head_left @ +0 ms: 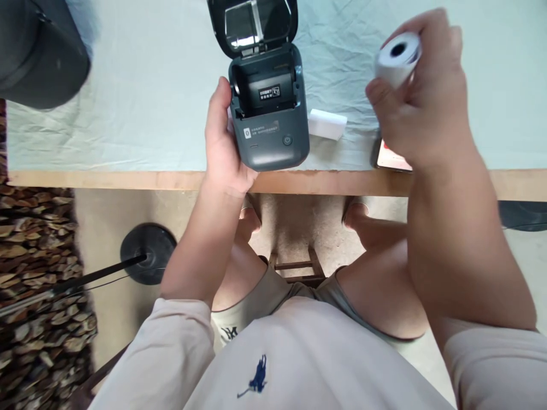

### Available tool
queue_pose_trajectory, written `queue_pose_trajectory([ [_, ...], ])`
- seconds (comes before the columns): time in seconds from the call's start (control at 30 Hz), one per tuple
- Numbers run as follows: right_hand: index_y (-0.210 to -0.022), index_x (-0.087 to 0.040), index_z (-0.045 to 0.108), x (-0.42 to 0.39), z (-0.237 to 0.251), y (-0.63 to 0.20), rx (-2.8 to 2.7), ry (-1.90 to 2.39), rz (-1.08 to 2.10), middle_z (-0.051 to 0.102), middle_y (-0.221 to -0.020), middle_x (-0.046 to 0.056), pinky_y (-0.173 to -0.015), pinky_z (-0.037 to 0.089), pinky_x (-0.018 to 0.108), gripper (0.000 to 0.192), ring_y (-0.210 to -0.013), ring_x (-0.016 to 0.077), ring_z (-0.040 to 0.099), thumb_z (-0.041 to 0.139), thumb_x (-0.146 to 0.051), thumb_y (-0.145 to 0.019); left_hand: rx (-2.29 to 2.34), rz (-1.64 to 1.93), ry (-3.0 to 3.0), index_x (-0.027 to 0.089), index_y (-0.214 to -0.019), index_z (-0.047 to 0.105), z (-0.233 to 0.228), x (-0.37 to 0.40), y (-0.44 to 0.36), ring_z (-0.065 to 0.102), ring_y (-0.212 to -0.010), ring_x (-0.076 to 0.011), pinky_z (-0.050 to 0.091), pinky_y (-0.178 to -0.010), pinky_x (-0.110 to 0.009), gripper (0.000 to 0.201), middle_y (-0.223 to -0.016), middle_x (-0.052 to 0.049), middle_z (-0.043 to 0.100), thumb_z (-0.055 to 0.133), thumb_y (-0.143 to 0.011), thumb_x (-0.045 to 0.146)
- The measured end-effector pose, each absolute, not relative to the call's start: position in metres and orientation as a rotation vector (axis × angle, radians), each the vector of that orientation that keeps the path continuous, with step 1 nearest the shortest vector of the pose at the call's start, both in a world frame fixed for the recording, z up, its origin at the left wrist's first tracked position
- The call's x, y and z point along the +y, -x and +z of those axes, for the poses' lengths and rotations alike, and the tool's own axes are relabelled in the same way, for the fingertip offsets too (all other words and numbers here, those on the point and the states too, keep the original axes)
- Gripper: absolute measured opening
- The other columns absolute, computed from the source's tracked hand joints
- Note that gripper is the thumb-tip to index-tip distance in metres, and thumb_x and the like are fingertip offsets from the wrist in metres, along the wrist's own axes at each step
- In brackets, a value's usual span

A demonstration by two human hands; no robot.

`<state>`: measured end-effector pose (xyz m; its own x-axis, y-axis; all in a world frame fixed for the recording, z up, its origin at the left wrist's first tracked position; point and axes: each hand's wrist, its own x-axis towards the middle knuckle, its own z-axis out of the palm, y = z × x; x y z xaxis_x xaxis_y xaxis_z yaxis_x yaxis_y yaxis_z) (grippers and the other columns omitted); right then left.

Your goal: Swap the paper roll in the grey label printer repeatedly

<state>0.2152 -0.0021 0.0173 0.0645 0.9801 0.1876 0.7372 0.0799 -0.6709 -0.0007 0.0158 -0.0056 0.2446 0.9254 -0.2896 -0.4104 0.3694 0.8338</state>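
Note:
My left hand [224,139] is closed around the left side and underside of a dark grey portable label printer [273,134], tilted up over the near edge of the table. The printer's lid [256,25] stands raised on its hinge, and its paper bay [267,88] shows a small printed label inside with no roll in it. To the right, my right hand [427,97] grips a white paper roll [397,60] with its hollow core facing up. The roll is apart from the printer, and the hand is slightly blurred.
A white folded paper or small box [327,124] lies just right of the printer. A phone-like item [391,156] sits partly under my right forearm. At the far left stands a large black cylindrical object [43,54]. The table's wooden edge [171,180] runs across in front of me.

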Motion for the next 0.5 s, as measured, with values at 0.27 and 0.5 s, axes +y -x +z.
queue_pose_trajectory([
  [0.27,-0.11,-0.03,0.042,0.009,0.005,-0.209,-1.811,2.104,0.23,0.054,-0.102,0.001,-0.095,0.027,0.045,0.045,-0.091,0.0155,0.05,0.051,-0.021,-0.067,0.89,1.045,-0.686,0.03,-0.108,0.057,-0.005,0.014,-0.001,0.061,-0.085,-0.0195,0.051,-0.072,-0.027,0.05,-0.07,-0.001,0.065,0.045,-0.07,0.06],
  [0.5,-0.12,-0.026,0.039,-0.009,0.024,-0.19,-1.846,2.026,-0.005,0.035,-0.125,0.005,-0.092,0.027,0.045,0.056,-0.118,0.0262,0.029,0.05,-0.023,-0.065,0.85,1.051,-0.716,0.03,-0.11,0.055,-0.005,0.014,0.002,0.061,-0.084,-0.019,0.051,-0.071,-0.026,0.052,-0.076,-0.001,0.066,0.045,-0.07,0.061],
])
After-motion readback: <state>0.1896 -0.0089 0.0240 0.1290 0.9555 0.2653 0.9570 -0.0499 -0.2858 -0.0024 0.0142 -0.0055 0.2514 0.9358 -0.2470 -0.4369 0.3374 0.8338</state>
